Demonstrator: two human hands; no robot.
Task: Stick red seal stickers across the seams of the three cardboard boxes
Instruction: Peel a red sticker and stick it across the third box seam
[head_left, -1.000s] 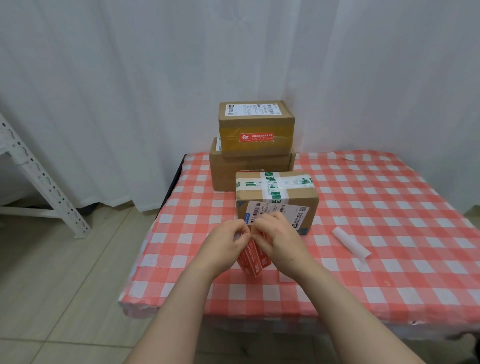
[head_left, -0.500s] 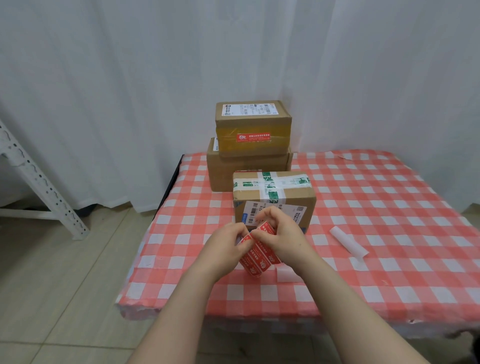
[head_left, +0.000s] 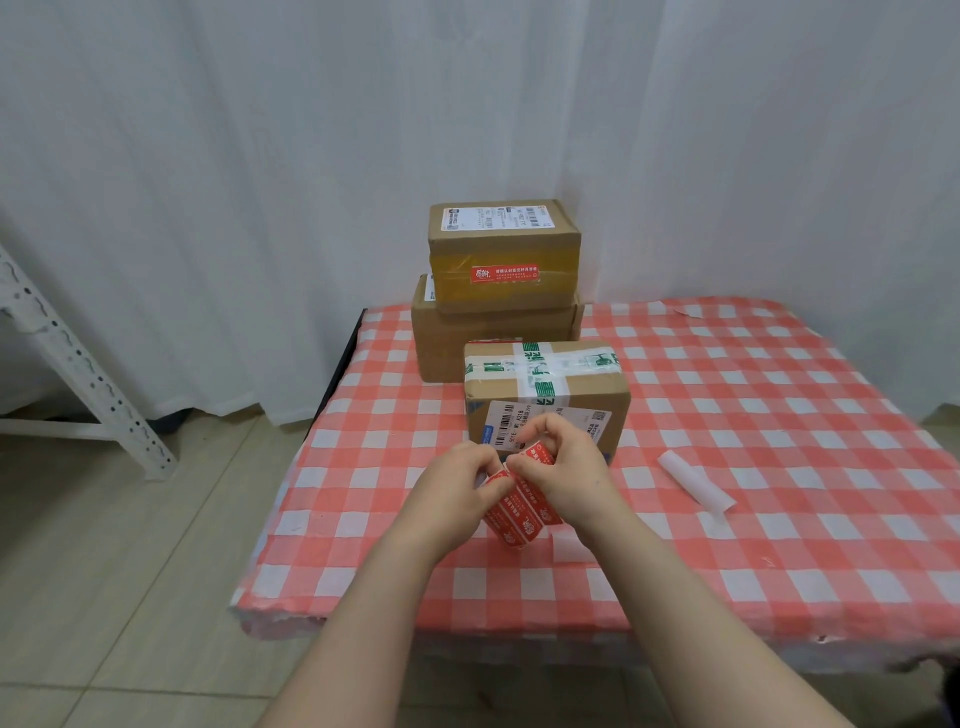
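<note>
While the box (head_left: 545, 387) sits just beyond both hands, left hand (head_left: 457, 491): pinching the red sticker strip (head_left: 519, 517).
Right hand (head_left: 569, 467): pinching the strip's top end.

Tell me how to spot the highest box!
Find the red-checked table, then its far edge by the white curtain. Two boxes are stacked there; it is the top box. Its front has a red sticker on yellowish tape, while the nearer box has green-printed tape.
</note>
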